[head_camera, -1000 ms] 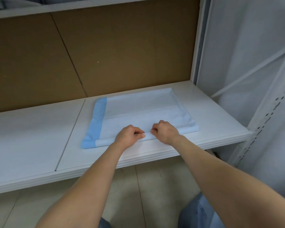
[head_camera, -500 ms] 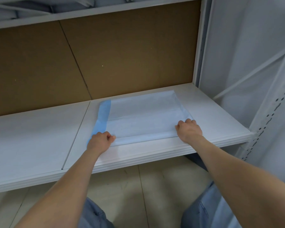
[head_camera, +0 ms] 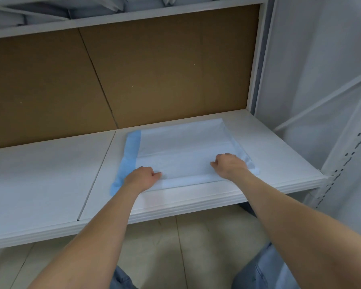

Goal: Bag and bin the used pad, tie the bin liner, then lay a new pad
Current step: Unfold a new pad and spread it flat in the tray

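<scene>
A pale blue-and-white pad (head_camera: 181, 142) lies flat on the white shelf (head_camera: 50, 174), with a darker blue strip along its left side. A crease runs across it a little behind its front edge. My left hand (head_camera: 141, 178) sits on the pad's front left part, fingers curled and thumb pointing right, pinching the sheet. My right hand (head_camera: 229, 165) has curled fingers and holds the pad near its front right corner. Both forearms reach in from below. The fingertips are hidden under the knuckles.
A brown backboard (head_camera: 133, 76) closes the shelf behind the pad. White uprights with holes (head_camera: 340, 167) stand at the right. Another shelf (head_camera: 113, 19) runs overhead. Tiled floor (head_camera: 175, 247) shows below the shelf's front edge.
My hands started together at the middle of the pad's front edge, spread out to its two front corners, then came slightly inward. The pad stays flat on the shelf.
</scene>
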`<state>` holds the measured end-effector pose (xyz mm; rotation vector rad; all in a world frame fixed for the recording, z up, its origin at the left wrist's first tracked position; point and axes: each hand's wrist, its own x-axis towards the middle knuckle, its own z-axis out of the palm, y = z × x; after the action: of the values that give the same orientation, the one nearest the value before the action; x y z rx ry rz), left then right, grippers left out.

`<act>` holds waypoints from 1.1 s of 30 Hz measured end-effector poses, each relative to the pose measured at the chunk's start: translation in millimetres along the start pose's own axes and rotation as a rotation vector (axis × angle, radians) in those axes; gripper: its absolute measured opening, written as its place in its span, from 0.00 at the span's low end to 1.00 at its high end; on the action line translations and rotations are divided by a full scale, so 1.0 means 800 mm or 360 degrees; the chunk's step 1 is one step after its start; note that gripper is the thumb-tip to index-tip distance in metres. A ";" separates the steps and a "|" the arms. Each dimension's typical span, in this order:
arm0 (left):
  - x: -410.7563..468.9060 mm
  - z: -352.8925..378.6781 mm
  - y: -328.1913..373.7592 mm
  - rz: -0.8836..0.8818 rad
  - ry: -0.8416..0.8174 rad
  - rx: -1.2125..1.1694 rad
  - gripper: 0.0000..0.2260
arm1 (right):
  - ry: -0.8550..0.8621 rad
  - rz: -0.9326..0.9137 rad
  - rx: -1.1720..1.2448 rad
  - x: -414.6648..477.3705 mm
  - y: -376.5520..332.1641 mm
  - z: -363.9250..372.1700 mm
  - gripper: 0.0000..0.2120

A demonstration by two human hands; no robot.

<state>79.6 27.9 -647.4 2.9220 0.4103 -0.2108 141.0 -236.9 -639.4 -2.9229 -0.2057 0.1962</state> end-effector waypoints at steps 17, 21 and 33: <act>0.000 -0.005 0.001 0.0116 -0.0285 -0.0464 0.20 | -0.0201 0.0178 -0.0095 0.005 0.020 -0.003 0.12; 0.008 -0.016 0.001 -0.0002 -0.0261 -0.0396 0.19 | -0.0339 0.0103 -0.0169 0.018 0.017 -0.012 0.11; 0.027 -0.015 -0.010 -0.0285 -0.0137 0.0154 0.16 | -0.0167 0.0143 -0.0207 0.026 0.010 -0.016 0.17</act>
<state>98.9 43.7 -640.2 2.9563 0.6662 -0.3906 164.5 -243.8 -631.3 -3.0560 -0.1069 0.3642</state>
